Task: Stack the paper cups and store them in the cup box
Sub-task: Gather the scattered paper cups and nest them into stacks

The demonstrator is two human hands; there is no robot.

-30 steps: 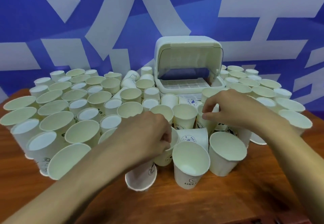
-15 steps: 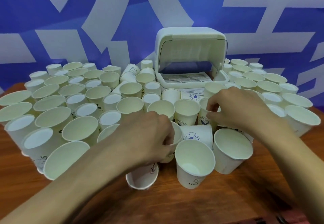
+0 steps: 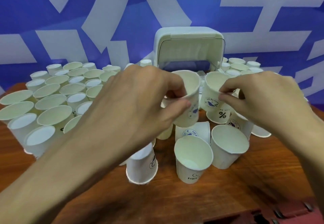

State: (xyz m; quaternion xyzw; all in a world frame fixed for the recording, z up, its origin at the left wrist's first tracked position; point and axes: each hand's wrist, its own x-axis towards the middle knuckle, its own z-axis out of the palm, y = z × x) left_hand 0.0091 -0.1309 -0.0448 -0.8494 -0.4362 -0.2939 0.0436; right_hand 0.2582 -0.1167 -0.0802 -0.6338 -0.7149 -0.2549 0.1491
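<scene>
At frame centre the left hand (image 3: 140,104) curls round a paper cup (image 3: 190,99); the right hand (image 3: 261,101) pinches the rim of a second cup (image 3: 212,92), both before the open cup box (image 3: 189,36). Light and crushable, they likely want gentle holds near the stiffer rim.

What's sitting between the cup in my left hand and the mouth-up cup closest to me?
Head view: one blue-printed paper cup sits between them, below the held cup in your left hand and behind the mouth-up cup.
</scene>
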